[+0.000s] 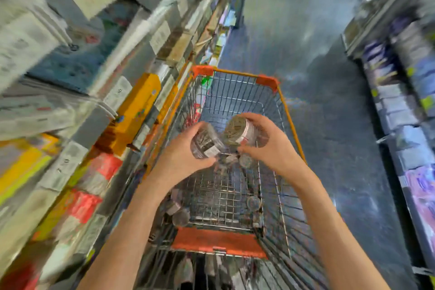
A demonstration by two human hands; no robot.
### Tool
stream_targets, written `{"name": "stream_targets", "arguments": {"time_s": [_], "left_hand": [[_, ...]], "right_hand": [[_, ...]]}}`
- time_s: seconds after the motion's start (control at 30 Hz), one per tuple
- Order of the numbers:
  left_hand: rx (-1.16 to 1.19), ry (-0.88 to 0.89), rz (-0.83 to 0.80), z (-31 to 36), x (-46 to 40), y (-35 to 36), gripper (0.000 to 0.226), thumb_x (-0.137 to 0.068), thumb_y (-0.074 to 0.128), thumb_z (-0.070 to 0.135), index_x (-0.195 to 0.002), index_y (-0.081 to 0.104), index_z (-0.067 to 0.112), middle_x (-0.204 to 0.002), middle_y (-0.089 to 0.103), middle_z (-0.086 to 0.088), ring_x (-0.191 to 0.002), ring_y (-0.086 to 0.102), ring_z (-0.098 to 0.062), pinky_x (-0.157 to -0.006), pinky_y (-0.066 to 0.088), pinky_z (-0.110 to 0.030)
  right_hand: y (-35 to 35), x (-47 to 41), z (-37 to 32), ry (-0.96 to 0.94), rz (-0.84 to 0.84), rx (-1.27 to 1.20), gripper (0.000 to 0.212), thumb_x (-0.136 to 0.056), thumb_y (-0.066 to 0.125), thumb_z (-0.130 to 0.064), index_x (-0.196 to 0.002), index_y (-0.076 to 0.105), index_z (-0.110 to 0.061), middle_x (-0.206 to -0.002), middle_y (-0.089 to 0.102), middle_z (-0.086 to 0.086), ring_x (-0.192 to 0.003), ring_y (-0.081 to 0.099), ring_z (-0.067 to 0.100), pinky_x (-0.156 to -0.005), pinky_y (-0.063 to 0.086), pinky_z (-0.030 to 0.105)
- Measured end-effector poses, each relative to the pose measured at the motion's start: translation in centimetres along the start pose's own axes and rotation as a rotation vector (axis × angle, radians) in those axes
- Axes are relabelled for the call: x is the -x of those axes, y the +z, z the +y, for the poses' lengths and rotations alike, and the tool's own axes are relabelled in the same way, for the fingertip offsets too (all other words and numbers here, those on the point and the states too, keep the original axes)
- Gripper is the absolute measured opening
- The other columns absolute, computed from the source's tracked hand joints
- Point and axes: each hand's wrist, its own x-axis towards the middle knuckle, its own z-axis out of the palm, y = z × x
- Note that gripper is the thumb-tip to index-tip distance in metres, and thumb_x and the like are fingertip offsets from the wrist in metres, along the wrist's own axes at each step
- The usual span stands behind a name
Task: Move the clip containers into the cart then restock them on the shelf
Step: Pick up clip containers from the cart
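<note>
Clip containers, one gripped in each of the hands, left point(181, 155) and right point(270, 146), forearms outstretched above cart point(292, 125)

Your cart point(237, 92) stands in front of you in the aisle. Your left hand point(186, 150) holds one clip container point(207, 141) above the cart. Your right hand point(270, 143) holds another clip container point(240, 130) above the cart, just beside the first. More containers point(181, 216) lie in the cart, down near your end. The shelf point(94, 101) runs close along the left of the cart. Another shelf point(400, 101) stands well apart on the right of the cart.
</note>
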Motion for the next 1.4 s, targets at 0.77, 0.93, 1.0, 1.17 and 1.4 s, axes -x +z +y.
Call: {"name": "stream_targets", "arguments": {"time_s": [0.77,0.93,1.0,1.17,1.4], "left_hand": [[-0.213,-0.042,0.452,10.3,19.0,-6.9,0.087,-0.066,0.077,0.051,-0.140,0.032,0.039,-0.136,0.046,0.016,-0.121,0.047,-0.007,-0.101,0.040,-0.032],[-0.191,-0.061,0.623,10.6,24.7,-8.3,0.089,-0.059,0.078,0.057,-0.136,0.039,0.035,-0.127,0.049,0.020,-0.119,0.051,-0.008,-0.098,0.043,-0.031],[-0.181,-0.080,0.687,10.6,26.9,-9.0,0.093,-0.055,0.077,0.063,-0.135,0.042,0.032,-0.127,0.053,0.017,-0.116,0.052,-0.005,-0.097,0.044,-0.029],[-0.103,-0.121,0.896,10.7,32.6,-11.2,0.075,-0.054,0.080,0.057,-0.116,0.038,0.056,-0.111,0.055,0.028,-0.108,0.056,0.002,-0.093,0.043,-0.020],[0.000,-0.075,1.123,11.8,40.7,-15.6,0.066,-0.059,0.087,0.032,-0.111,0.050,0.045,-0.099,0.065,0.026,-0.091,0.060,0.009,-0.083,0.045,-0.013]], "right_hand": [[-2.0,5.3,-19.4,-0.455,-0.643,0.051,0.050,-0.081,0.071,-0.020,-0.122,0.046,-0.034,-0.125,0.053,-0.014,-0.111,0.050,-0.007,-0.092,0.043,0.014],[1.0,7.7,-23.1,-0.631,-0.709,0.107,0.039,-0.083,0.068,-0.031,-0.115,0.052,-0.045,-0.122,0.050,-0.027,-0.112,0.046,-0.012,-0.090,0.045,0.020],[2.4,8.7,-24.8,-0.693,-0.743,0.115,0.039,-0.084,0.067,-0.034,-0.116,0.051,-0.049,-0.124,0.046,-0.030,-0.113,0.044,-0.014,-0.092,0.044,0.022],[6.2,11.7,-29.6,-0.840,-0.810,0.049,0.044,-0.085,0.065,-0.032,-0.123,0.051,-0.048,-0.132,0.047,-0.016,-0.118,0.046,-0.004,-0.096,0.044,0.024],[11.0,17.4,-37.2,-1.023,-0.772,-0.188,0.047,-0.080,0.072,-0.024,-0.120,0.052,-0.037,-0.112,0.060,-0.013,-0.107,0.056,0.001,-0.087,0.047,0.023]]}}
